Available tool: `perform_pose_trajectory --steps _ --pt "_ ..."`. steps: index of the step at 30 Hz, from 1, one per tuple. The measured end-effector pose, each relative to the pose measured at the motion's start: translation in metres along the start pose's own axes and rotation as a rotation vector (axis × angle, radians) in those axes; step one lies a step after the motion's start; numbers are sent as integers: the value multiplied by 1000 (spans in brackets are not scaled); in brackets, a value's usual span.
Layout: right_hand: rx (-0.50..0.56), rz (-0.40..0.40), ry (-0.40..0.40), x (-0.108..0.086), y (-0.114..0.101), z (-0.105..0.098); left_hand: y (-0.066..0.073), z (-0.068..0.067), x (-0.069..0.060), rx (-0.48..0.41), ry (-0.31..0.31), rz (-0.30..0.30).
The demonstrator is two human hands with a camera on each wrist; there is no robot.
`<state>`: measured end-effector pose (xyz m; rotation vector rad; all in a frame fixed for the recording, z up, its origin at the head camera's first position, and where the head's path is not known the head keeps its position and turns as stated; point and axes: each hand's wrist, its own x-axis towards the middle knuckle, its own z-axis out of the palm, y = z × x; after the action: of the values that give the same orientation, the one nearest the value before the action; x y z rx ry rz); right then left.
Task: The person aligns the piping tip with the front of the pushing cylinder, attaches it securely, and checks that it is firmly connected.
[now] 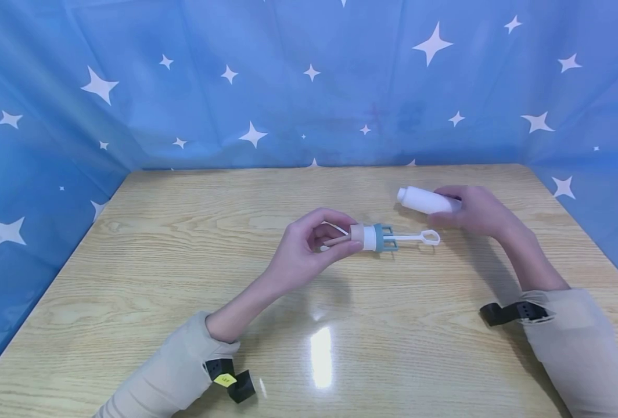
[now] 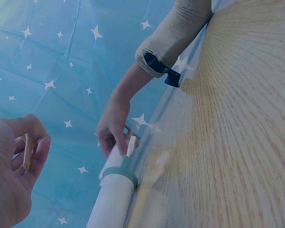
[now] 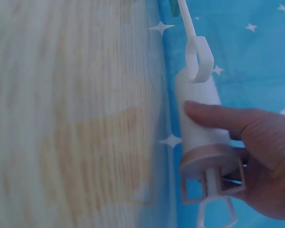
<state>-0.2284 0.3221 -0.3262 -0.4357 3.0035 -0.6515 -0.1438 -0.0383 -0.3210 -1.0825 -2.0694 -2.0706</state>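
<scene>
In the head view my left hand pinches a short white-banded, syringe-like piece by its pinkish collar. From its teal collar, which has finger loops, a white rod runs right to a ring end. My right hand grips a white tube with a narrow tip pointing left. A similar pinkish collar and a ring handle sit on that tube's near end in the right wrist view. Beside the left hand, a white cylinder with a teal collar shows in the left wrist view.
A wooden table lies beneath both hands. Blue cloth with white stars hangs along the back and sides. Each forearm carries a black wrist camera, one at the left and another at the right.
</scene>
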Motion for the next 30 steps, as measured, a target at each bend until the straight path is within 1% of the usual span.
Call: perform_pose_trajectory --steps 5,9,17,23,30 --pt "12 -45 108 -2 -8 -4 -1 0 1 -2 2 5" --pt "32 -78 159 -4 -16 -7 -2 0 1 -1 2 12" --pt "47 -103 181 -8 -33 -10 -2 -1 1 2 7 21" --pt "43 -154 214 -11 -44 -11 -1 -2 1 4 15 10" --pt "35 -194 230 -15 -53 -13 1 -2 1 4 24 17"
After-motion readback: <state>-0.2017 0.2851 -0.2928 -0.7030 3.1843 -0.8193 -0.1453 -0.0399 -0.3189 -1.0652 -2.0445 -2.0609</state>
